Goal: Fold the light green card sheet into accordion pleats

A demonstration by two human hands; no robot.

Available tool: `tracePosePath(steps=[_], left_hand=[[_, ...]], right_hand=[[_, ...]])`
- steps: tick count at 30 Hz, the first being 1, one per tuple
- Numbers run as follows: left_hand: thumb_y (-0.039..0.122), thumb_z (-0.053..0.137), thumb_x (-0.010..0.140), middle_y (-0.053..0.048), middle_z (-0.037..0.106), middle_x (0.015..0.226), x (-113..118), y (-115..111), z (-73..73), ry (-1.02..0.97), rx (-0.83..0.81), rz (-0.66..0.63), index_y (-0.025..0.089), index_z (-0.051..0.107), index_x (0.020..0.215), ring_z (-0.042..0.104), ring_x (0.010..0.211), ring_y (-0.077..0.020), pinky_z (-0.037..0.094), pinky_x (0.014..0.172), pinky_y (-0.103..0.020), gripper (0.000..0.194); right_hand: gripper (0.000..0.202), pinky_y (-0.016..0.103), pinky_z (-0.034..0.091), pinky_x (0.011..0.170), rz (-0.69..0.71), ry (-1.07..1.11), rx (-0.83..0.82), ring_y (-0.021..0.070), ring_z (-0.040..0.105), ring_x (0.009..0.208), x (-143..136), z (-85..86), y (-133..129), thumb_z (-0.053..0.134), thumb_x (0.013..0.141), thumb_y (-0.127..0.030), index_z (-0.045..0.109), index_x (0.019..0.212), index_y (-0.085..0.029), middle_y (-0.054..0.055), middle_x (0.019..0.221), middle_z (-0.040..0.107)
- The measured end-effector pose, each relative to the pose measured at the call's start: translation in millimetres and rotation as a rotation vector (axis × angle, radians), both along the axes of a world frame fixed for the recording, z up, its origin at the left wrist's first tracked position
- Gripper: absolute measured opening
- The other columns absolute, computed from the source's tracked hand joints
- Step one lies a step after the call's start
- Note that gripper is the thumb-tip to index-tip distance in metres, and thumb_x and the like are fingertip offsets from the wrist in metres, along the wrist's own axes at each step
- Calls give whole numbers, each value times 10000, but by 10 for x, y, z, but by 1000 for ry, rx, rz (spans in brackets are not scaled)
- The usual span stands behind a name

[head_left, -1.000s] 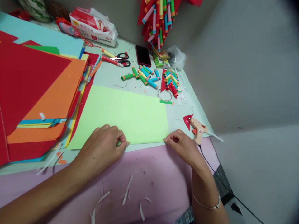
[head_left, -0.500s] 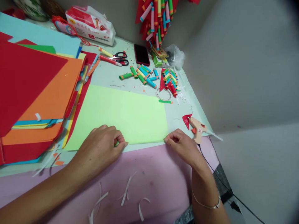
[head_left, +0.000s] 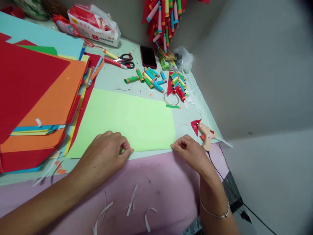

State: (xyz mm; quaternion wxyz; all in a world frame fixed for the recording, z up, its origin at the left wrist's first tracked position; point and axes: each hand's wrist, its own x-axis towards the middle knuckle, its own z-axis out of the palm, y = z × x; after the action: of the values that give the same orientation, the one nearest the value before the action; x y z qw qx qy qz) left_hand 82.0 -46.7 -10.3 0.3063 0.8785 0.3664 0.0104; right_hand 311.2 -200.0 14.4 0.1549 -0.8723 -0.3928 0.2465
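Note:
A light green sheet of paper (head_left: 129, 120) lies flat on the table in front of me. My left hand (head_left: 111, 148) is closed at the sheet's near edge, thumb and index finger pinched on it. At the near right corner, my right hand (head_left: 189, 151) pinches the paper between thumb and fingertips. The near edge looks narrowly turned up or folded between the two hands. To the right of my right hand lies a beige glue gun (head_left: 207, 134), its nozzle over a red scrap (head_left: 195, 126).
Stacked coloured paper (head_left: 36, 88) covers the left side. Behind the sheet are small paper rolls (head_left: 149, 76), scissors (head_left: 124, 61), a phone (head_left: 148, 57) and a tissue pack (head_left: 94, 26). A roll decoration (head_left: 165, 19) hangs at the back. White strips (head_left: 132, 199) lie near me.
Almost nothing differs. My right hand has shifted very slightly left along the paper's edge; the left hand keeps its place.

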Motion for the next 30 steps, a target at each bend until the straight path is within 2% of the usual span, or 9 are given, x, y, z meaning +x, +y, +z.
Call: tracePosePath(steps=[8,16,30], left_hand=[[369,460,802,-40,652,720,-12,-1,12,16,5,-7,242,623,687,531,779,-255,371,748,-394,237],[375,459,800,-36,646,709,-1,5,-3,19,-5,-9,248,631,685,525,778,-254,374,743,-392,243],[392,488,814,-28,640,677,-19,8,-50,-9,30,6,254,637,670,521,753,-241,363,714,-383,249]], right_hand=[[187,297,361,643,-29,-15,5,150,516,690,-6,-37,-21,622,841,-365,600,706,-237,-13,880,624],[184,292,379,672,22,63,54,141,511,712,48,-6,-70,570,881,-333,618,731,-238,-16,873,591],[198,290,407,696,-13,8,45,139,509,682,12,-12,-31,583,851,-321,576,677,-227,-10,848,596]])
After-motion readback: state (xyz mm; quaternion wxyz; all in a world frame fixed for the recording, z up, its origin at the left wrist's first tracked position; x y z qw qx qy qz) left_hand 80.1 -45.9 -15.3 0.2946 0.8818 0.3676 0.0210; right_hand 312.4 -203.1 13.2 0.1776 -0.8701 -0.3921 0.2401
